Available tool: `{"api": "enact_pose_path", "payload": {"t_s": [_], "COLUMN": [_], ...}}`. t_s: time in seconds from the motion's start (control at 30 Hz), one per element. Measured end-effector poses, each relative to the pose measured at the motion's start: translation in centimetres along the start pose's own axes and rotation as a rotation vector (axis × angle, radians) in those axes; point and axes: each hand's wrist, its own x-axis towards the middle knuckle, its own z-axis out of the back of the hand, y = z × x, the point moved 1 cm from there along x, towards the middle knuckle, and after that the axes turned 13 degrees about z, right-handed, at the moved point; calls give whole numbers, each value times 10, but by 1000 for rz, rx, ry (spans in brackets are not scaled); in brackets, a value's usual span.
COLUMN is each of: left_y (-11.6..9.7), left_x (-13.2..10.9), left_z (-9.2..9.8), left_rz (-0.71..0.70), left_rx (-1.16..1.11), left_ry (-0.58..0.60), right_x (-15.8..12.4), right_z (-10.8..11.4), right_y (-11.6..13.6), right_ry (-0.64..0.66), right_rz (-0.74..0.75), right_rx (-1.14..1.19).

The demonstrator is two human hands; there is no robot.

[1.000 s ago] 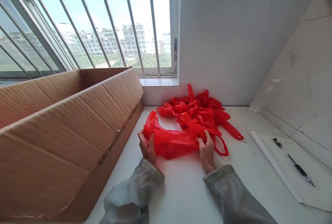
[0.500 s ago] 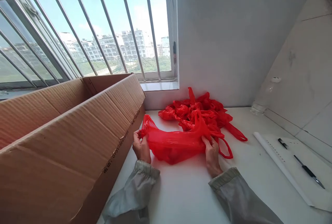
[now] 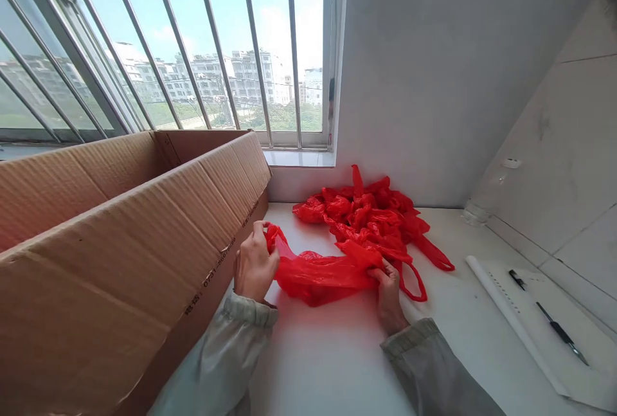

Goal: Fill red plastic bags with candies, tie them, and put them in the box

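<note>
A red plastic bag [image 3: 321,274] lies stretched across the white counter between my two hands. My left hand [image 3: 253,266] is closed on the bag's left end, close to the cardboard box. My right hand [image 3: 388,294] pinches its right end, fingers pressed on the plastic. Behind it, a heap of several crumpled red bags [image 3: 373,213] lies against the wall, loops of handles trailing out to the right.
A long open cardboard box [image 3: 144,236] fills the left side, under a barred window [image 3: 193,49]. On the right lie a white sheet of paper [image 3: 540,313] with a pen [image 3: 554,326] on it, and a clear plastic bottle [image 3: 486,197] leans on the tiled wall.
My left hand has turned and closed more tightly on the bag's left end, bunching it. The bag now lies narrower and flatter. My right hand has stayed about where it was.
</note>
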Motion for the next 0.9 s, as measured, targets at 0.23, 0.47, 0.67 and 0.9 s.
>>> {"api": "enact_pose_path", "payload": {"t_s": [0.23,0.47,0.67,0.9], "left_y": [-3,-14,-20,-23], "left_x": [7,-6,-17,-29], "left_z": [21,33,46,59], "left_rz": [115,270,195,-280], "left_rx": [-337,-881,-870,-373], "left_ry": [250,542,710,790], "right_x": [0,26,14,4], "right_z": [4,-3,-44,-43], "right_y": [-5,75,140,99], "right_ry": [-66,-2,613,1203], "right_rz": [-50,493,856,578], "right_rx": [-10,-205,-743,-1149]}}
